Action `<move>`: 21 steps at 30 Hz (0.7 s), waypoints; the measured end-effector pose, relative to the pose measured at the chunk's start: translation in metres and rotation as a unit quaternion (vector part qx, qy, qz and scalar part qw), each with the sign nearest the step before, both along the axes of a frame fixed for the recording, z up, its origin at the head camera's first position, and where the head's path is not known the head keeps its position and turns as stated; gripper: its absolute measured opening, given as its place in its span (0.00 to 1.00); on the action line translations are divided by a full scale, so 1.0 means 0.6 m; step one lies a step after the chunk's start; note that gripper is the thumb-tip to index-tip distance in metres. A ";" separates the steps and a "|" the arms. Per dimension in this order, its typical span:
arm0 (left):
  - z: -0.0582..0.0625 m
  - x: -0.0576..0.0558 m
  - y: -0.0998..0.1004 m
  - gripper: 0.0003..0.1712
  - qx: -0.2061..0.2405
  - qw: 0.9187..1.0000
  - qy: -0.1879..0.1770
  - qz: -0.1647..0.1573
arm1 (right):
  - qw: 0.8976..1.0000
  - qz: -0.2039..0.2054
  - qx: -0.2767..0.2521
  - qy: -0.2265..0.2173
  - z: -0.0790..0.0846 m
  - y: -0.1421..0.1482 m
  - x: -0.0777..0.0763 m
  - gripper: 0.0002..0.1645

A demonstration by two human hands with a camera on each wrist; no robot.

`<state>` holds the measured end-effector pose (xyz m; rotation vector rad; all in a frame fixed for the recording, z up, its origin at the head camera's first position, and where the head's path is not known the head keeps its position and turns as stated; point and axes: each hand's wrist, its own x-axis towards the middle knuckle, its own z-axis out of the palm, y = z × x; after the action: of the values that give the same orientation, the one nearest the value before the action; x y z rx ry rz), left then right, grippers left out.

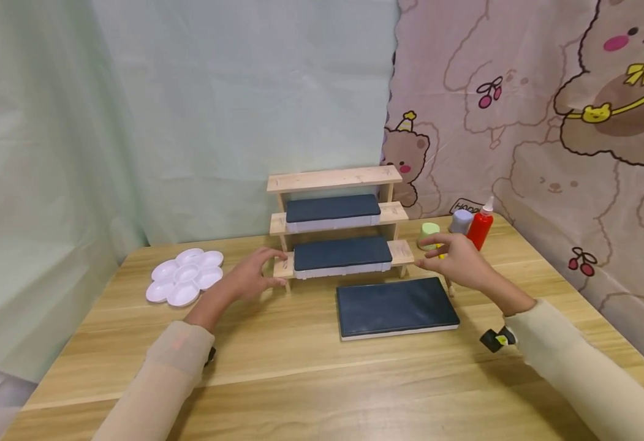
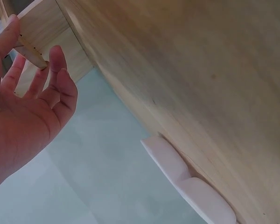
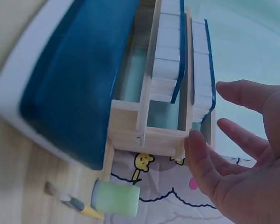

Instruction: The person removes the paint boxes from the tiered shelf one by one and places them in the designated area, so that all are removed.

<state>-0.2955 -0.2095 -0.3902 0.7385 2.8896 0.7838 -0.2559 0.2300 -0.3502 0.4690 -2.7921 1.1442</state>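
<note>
A stepped wooden stand (image 1: 333,177) faces me, with two lidded boxes on its shelves, an upper box (image 1: 333,208) and a lower box (image 1: 342,252). Both are white with dark blue lids. My left hand (image 1: 249,274) is at the left end of the lowest shelf; in the left wrist view its fingers curve loosely about the wooden end (image 2: 31,55). At the right end of the stand, my right hand (image 1: 456,260) has its fingers spread and a fingertip right by the wood. A third, larger blue-lidded box (image 1: 397,307) lies on the table before the stand.
A white flower-shaped palette (image 1: 186,274) sits at the left. Behind my right hand are a green jar (image 1: 429,230), a lilac jar (image 1: 461,220) and a red squeeze bottle (image 1: 480,229). A paintbrush (image 3: 74,203) lies beside the green jar. Curtains hang behind the table (image 1: 277,380).
</note>
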 end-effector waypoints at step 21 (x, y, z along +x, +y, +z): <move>0.005 0.003 0.004 0.30 0.001 1.000 -0.002 0.000 | 0.996 0.015 -0.084 0.038 0.018 -0.042 -0.048 0.29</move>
<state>-0.2938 -0.2071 -0.3870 0.7357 2.8852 0.7862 -0.2845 0.2049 -0.3396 0.5282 -2.6054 1.3245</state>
